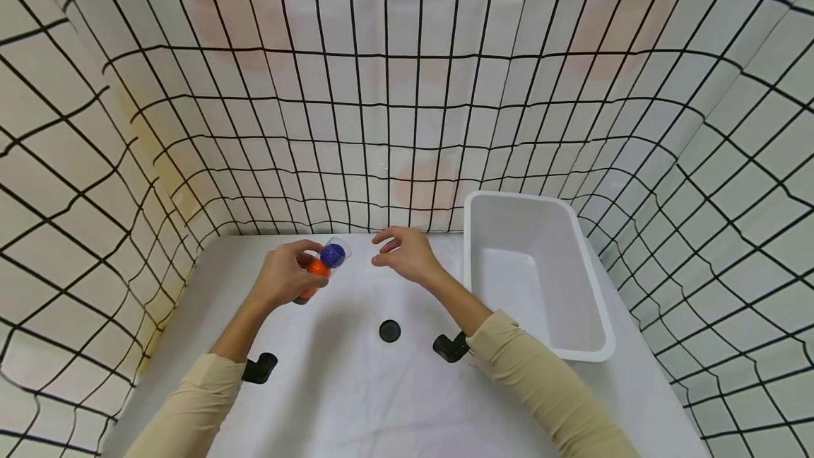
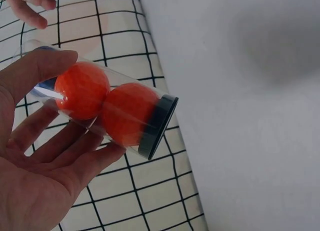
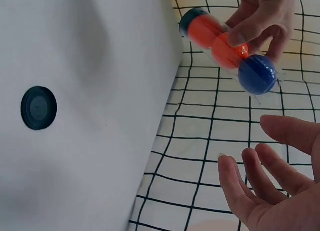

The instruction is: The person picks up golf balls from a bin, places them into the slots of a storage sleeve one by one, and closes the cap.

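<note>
My left hand [image 1: 289, 276] grips a clear plastic tube [image 2: 112, 76] of balls, held tilted above the table. Inside it sit two orange balls [image 2: 131, 111] and, toward the uncapped end, a blue ball [image 3: 257, 74]. A black cap [image 2: 159, 127] closes the tube's lower end. My right hand [image 1: 407, 254] hovers to the right of the tube, apart from it, its fingers loosely bent with nothing between them. A second black cap [image 1: 390, 331] lies by itself on the white table, nearer to me than both hands.
A white plastic bin [image 1: 540, 274] stands on the right of the table [image 1: 356, 387]. Black wire grid [image 1: 394, 90] rises along the back and both sides. Black fittings [image 1: 450, 348] show near each forearm.
</note>
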Action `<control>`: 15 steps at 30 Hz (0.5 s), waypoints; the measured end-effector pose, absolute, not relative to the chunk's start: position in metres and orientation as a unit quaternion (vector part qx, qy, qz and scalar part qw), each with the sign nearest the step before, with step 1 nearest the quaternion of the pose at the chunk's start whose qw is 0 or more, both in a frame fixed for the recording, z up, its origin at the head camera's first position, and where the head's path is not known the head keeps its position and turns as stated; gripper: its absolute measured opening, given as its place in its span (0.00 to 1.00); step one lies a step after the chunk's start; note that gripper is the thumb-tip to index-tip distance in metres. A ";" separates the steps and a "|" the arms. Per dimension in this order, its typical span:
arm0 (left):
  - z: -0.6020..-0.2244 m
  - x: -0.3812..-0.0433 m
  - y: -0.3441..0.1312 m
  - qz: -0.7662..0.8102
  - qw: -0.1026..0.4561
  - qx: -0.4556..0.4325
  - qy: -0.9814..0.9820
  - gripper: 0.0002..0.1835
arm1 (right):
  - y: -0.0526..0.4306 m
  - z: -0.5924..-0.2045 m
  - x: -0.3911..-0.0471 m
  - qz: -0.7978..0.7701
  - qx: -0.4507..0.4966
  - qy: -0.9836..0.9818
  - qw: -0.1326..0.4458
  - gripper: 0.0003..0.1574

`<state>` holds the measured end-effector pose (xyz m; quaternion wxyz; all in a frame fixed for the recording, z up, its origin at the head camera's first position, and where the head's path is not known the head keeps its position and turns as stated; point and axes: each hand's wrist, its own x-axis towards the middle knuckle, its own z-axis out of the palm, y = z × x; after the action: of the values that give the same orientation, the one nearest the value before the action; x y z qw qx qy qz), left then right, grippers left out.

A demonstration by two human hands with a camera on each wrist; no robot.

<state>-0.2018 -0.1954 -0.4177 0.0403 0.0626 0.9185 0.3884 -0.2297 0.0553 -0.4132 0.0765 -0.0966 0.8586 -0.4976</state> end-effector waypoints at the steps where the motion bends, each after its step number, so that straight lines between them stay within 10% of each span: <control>1: -0.418 -0.201 -0.196 0.389 0.039 0.061 0.918 0.25 | 0.053 -0.415 -0.230 -0.496 -0.096 0.860 0.076 0.19; 15: -0.425 -0.194 -0.207 0.392 0.040 0.053 0.917 0.25 | 0.036 -0.458 -0.221 -0.451 -0.091 0.881 0.108 0.19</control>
<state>-0.1945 -0.2068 -0.4250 0.0398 0.0529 0.9175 0.3922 -0.2209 0.0361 -0.4578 0.1077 -0.0912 0.8815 -0.4506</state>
